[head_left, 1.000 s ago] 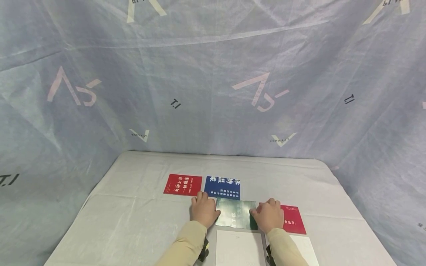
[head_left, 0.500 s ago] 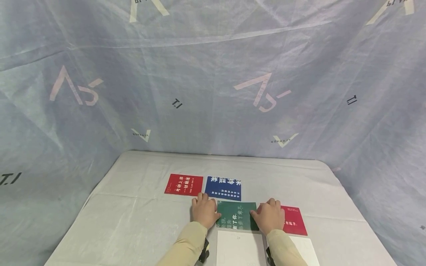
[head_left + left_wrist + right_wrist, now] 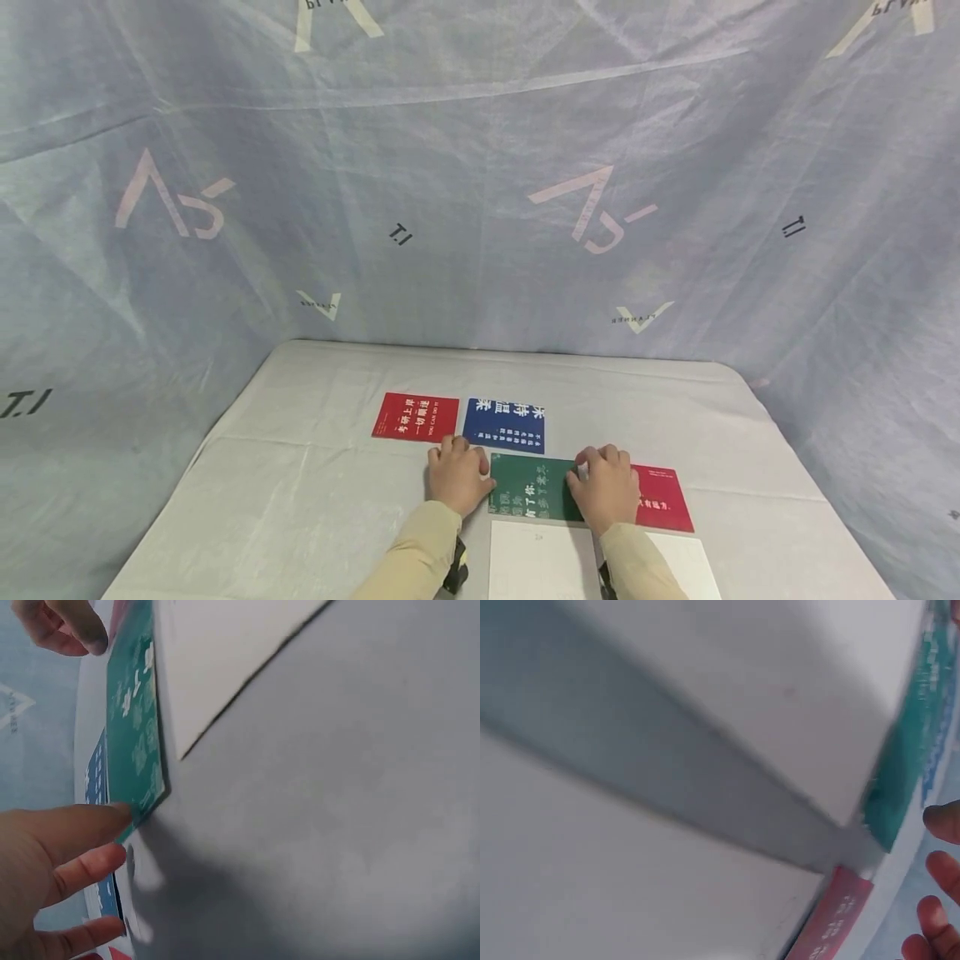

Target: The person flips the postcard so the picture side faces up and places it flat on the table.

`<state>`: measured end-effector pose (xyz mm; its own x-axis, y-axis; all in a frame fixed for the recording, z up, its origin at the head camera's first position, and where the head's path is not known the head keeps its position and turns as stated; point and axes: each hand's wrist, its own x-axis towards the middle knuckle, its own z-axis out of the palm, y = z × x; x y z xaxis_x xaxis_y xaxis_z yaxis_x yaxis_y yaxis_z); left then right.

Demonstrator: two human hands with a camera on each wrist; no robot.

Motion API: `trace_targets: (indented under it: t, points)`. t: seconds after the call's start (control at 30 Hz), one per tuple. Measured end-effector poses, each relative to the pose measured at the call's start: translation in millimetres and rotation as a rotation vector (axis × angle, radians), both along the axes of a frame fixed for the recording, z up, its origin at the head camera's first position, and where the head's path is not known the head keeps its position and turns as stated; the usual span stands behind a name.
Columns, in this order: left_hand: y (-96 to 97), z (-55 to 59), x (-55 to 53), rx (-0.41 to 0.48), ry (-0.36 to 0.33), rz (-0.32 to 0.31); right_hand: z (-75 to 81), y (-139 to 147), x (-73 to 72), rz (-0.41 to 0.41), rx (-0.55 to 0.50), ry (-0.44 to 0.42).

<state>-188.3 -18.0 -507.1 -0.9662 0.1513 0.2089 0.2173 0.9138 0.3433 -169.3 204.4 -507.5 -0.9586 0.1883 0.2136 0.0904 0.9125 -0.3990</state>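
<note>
A green card with white writing (image 3: 525,487) lies flat on the table between my hands. My left hand (image 3: 457,479) is at its left edge; in the left wrist view the thumb (image 3: 97,829) is at the card's corner, the other fingers apart from it. My right hand (image 3: 609,492) is over the card's right end and partly covers a red card (image 3: 666,504). The right wrist view has the right thumb (image 3: 943,820) apart from the green card (image 3: 896,787), its fingers spread and holding nothing.
A blue card (image 3: 504,433) lies behind the green one, with another red card (image 3: 416,418) to its left. Nearer me are two white cards, one in the middle (image 3: 538,562) and one partly under my right forearm (image 3: 690,562). A grey printed cloth (image 3: 480,183) hangs behind the table.
The green card, tilted and glaring a second ago, now lies flat with its writing readable. My right hand has lifted slightly and its fingers have spread off the card. The left hand has barely moved.
</note>
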Motion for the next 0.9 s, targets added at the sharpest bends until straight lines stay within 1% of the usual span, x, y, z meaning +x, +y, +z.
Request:
trace_targets:
  t: [0.1, 0.2, 0.33, 0.43, 0.53, 0.7, 0.8, 0.9]
  points:
    - [-6.7, 0.8, -2.7, 0.082, -0.02, 0.017, 3.8, 0, 0.3, 0.002, -0.121, 0.023]
    - [-13.3, 6.1, -4.6, 0.139, -0.04, 0.031, 10.0, 0, 1.3, 0.004, -0.217, 0.036]
    - [-18.9, 11.4, -8.6, 0.213, -0.074, 0.041, 15.4, 0, 1.4, 0.002, -0.288, 0.021]
    - [-21.0, 13.5, -12.5, 0.257, -0.082, 0.045, 17.6, -1, 0.6, 0.003, -0.323, 0.0]
    - [-21.6, 15.5, -16.5, 0.278, -0.074, 0.047, 19.8, -2, -0.9, 0.012, -0.36, -0.011]
    - [-19.8, 15.8, -21.4, 0.31, -0.09, 0.055, 21.5, -8, -4.9, 0.016, -0.39, -0.021]
    - [-18.0, 15.5, -23.2, 0.308, -0.102, 0.071, 21.6, -13, -8.0, 0.016, -0.398, -0.028]
    - [-16.1, 15.7, -24.3, 0.293, -0.103, 0.1, 21.8, -18, -10.8, 0.017, -0.408, -0.032]
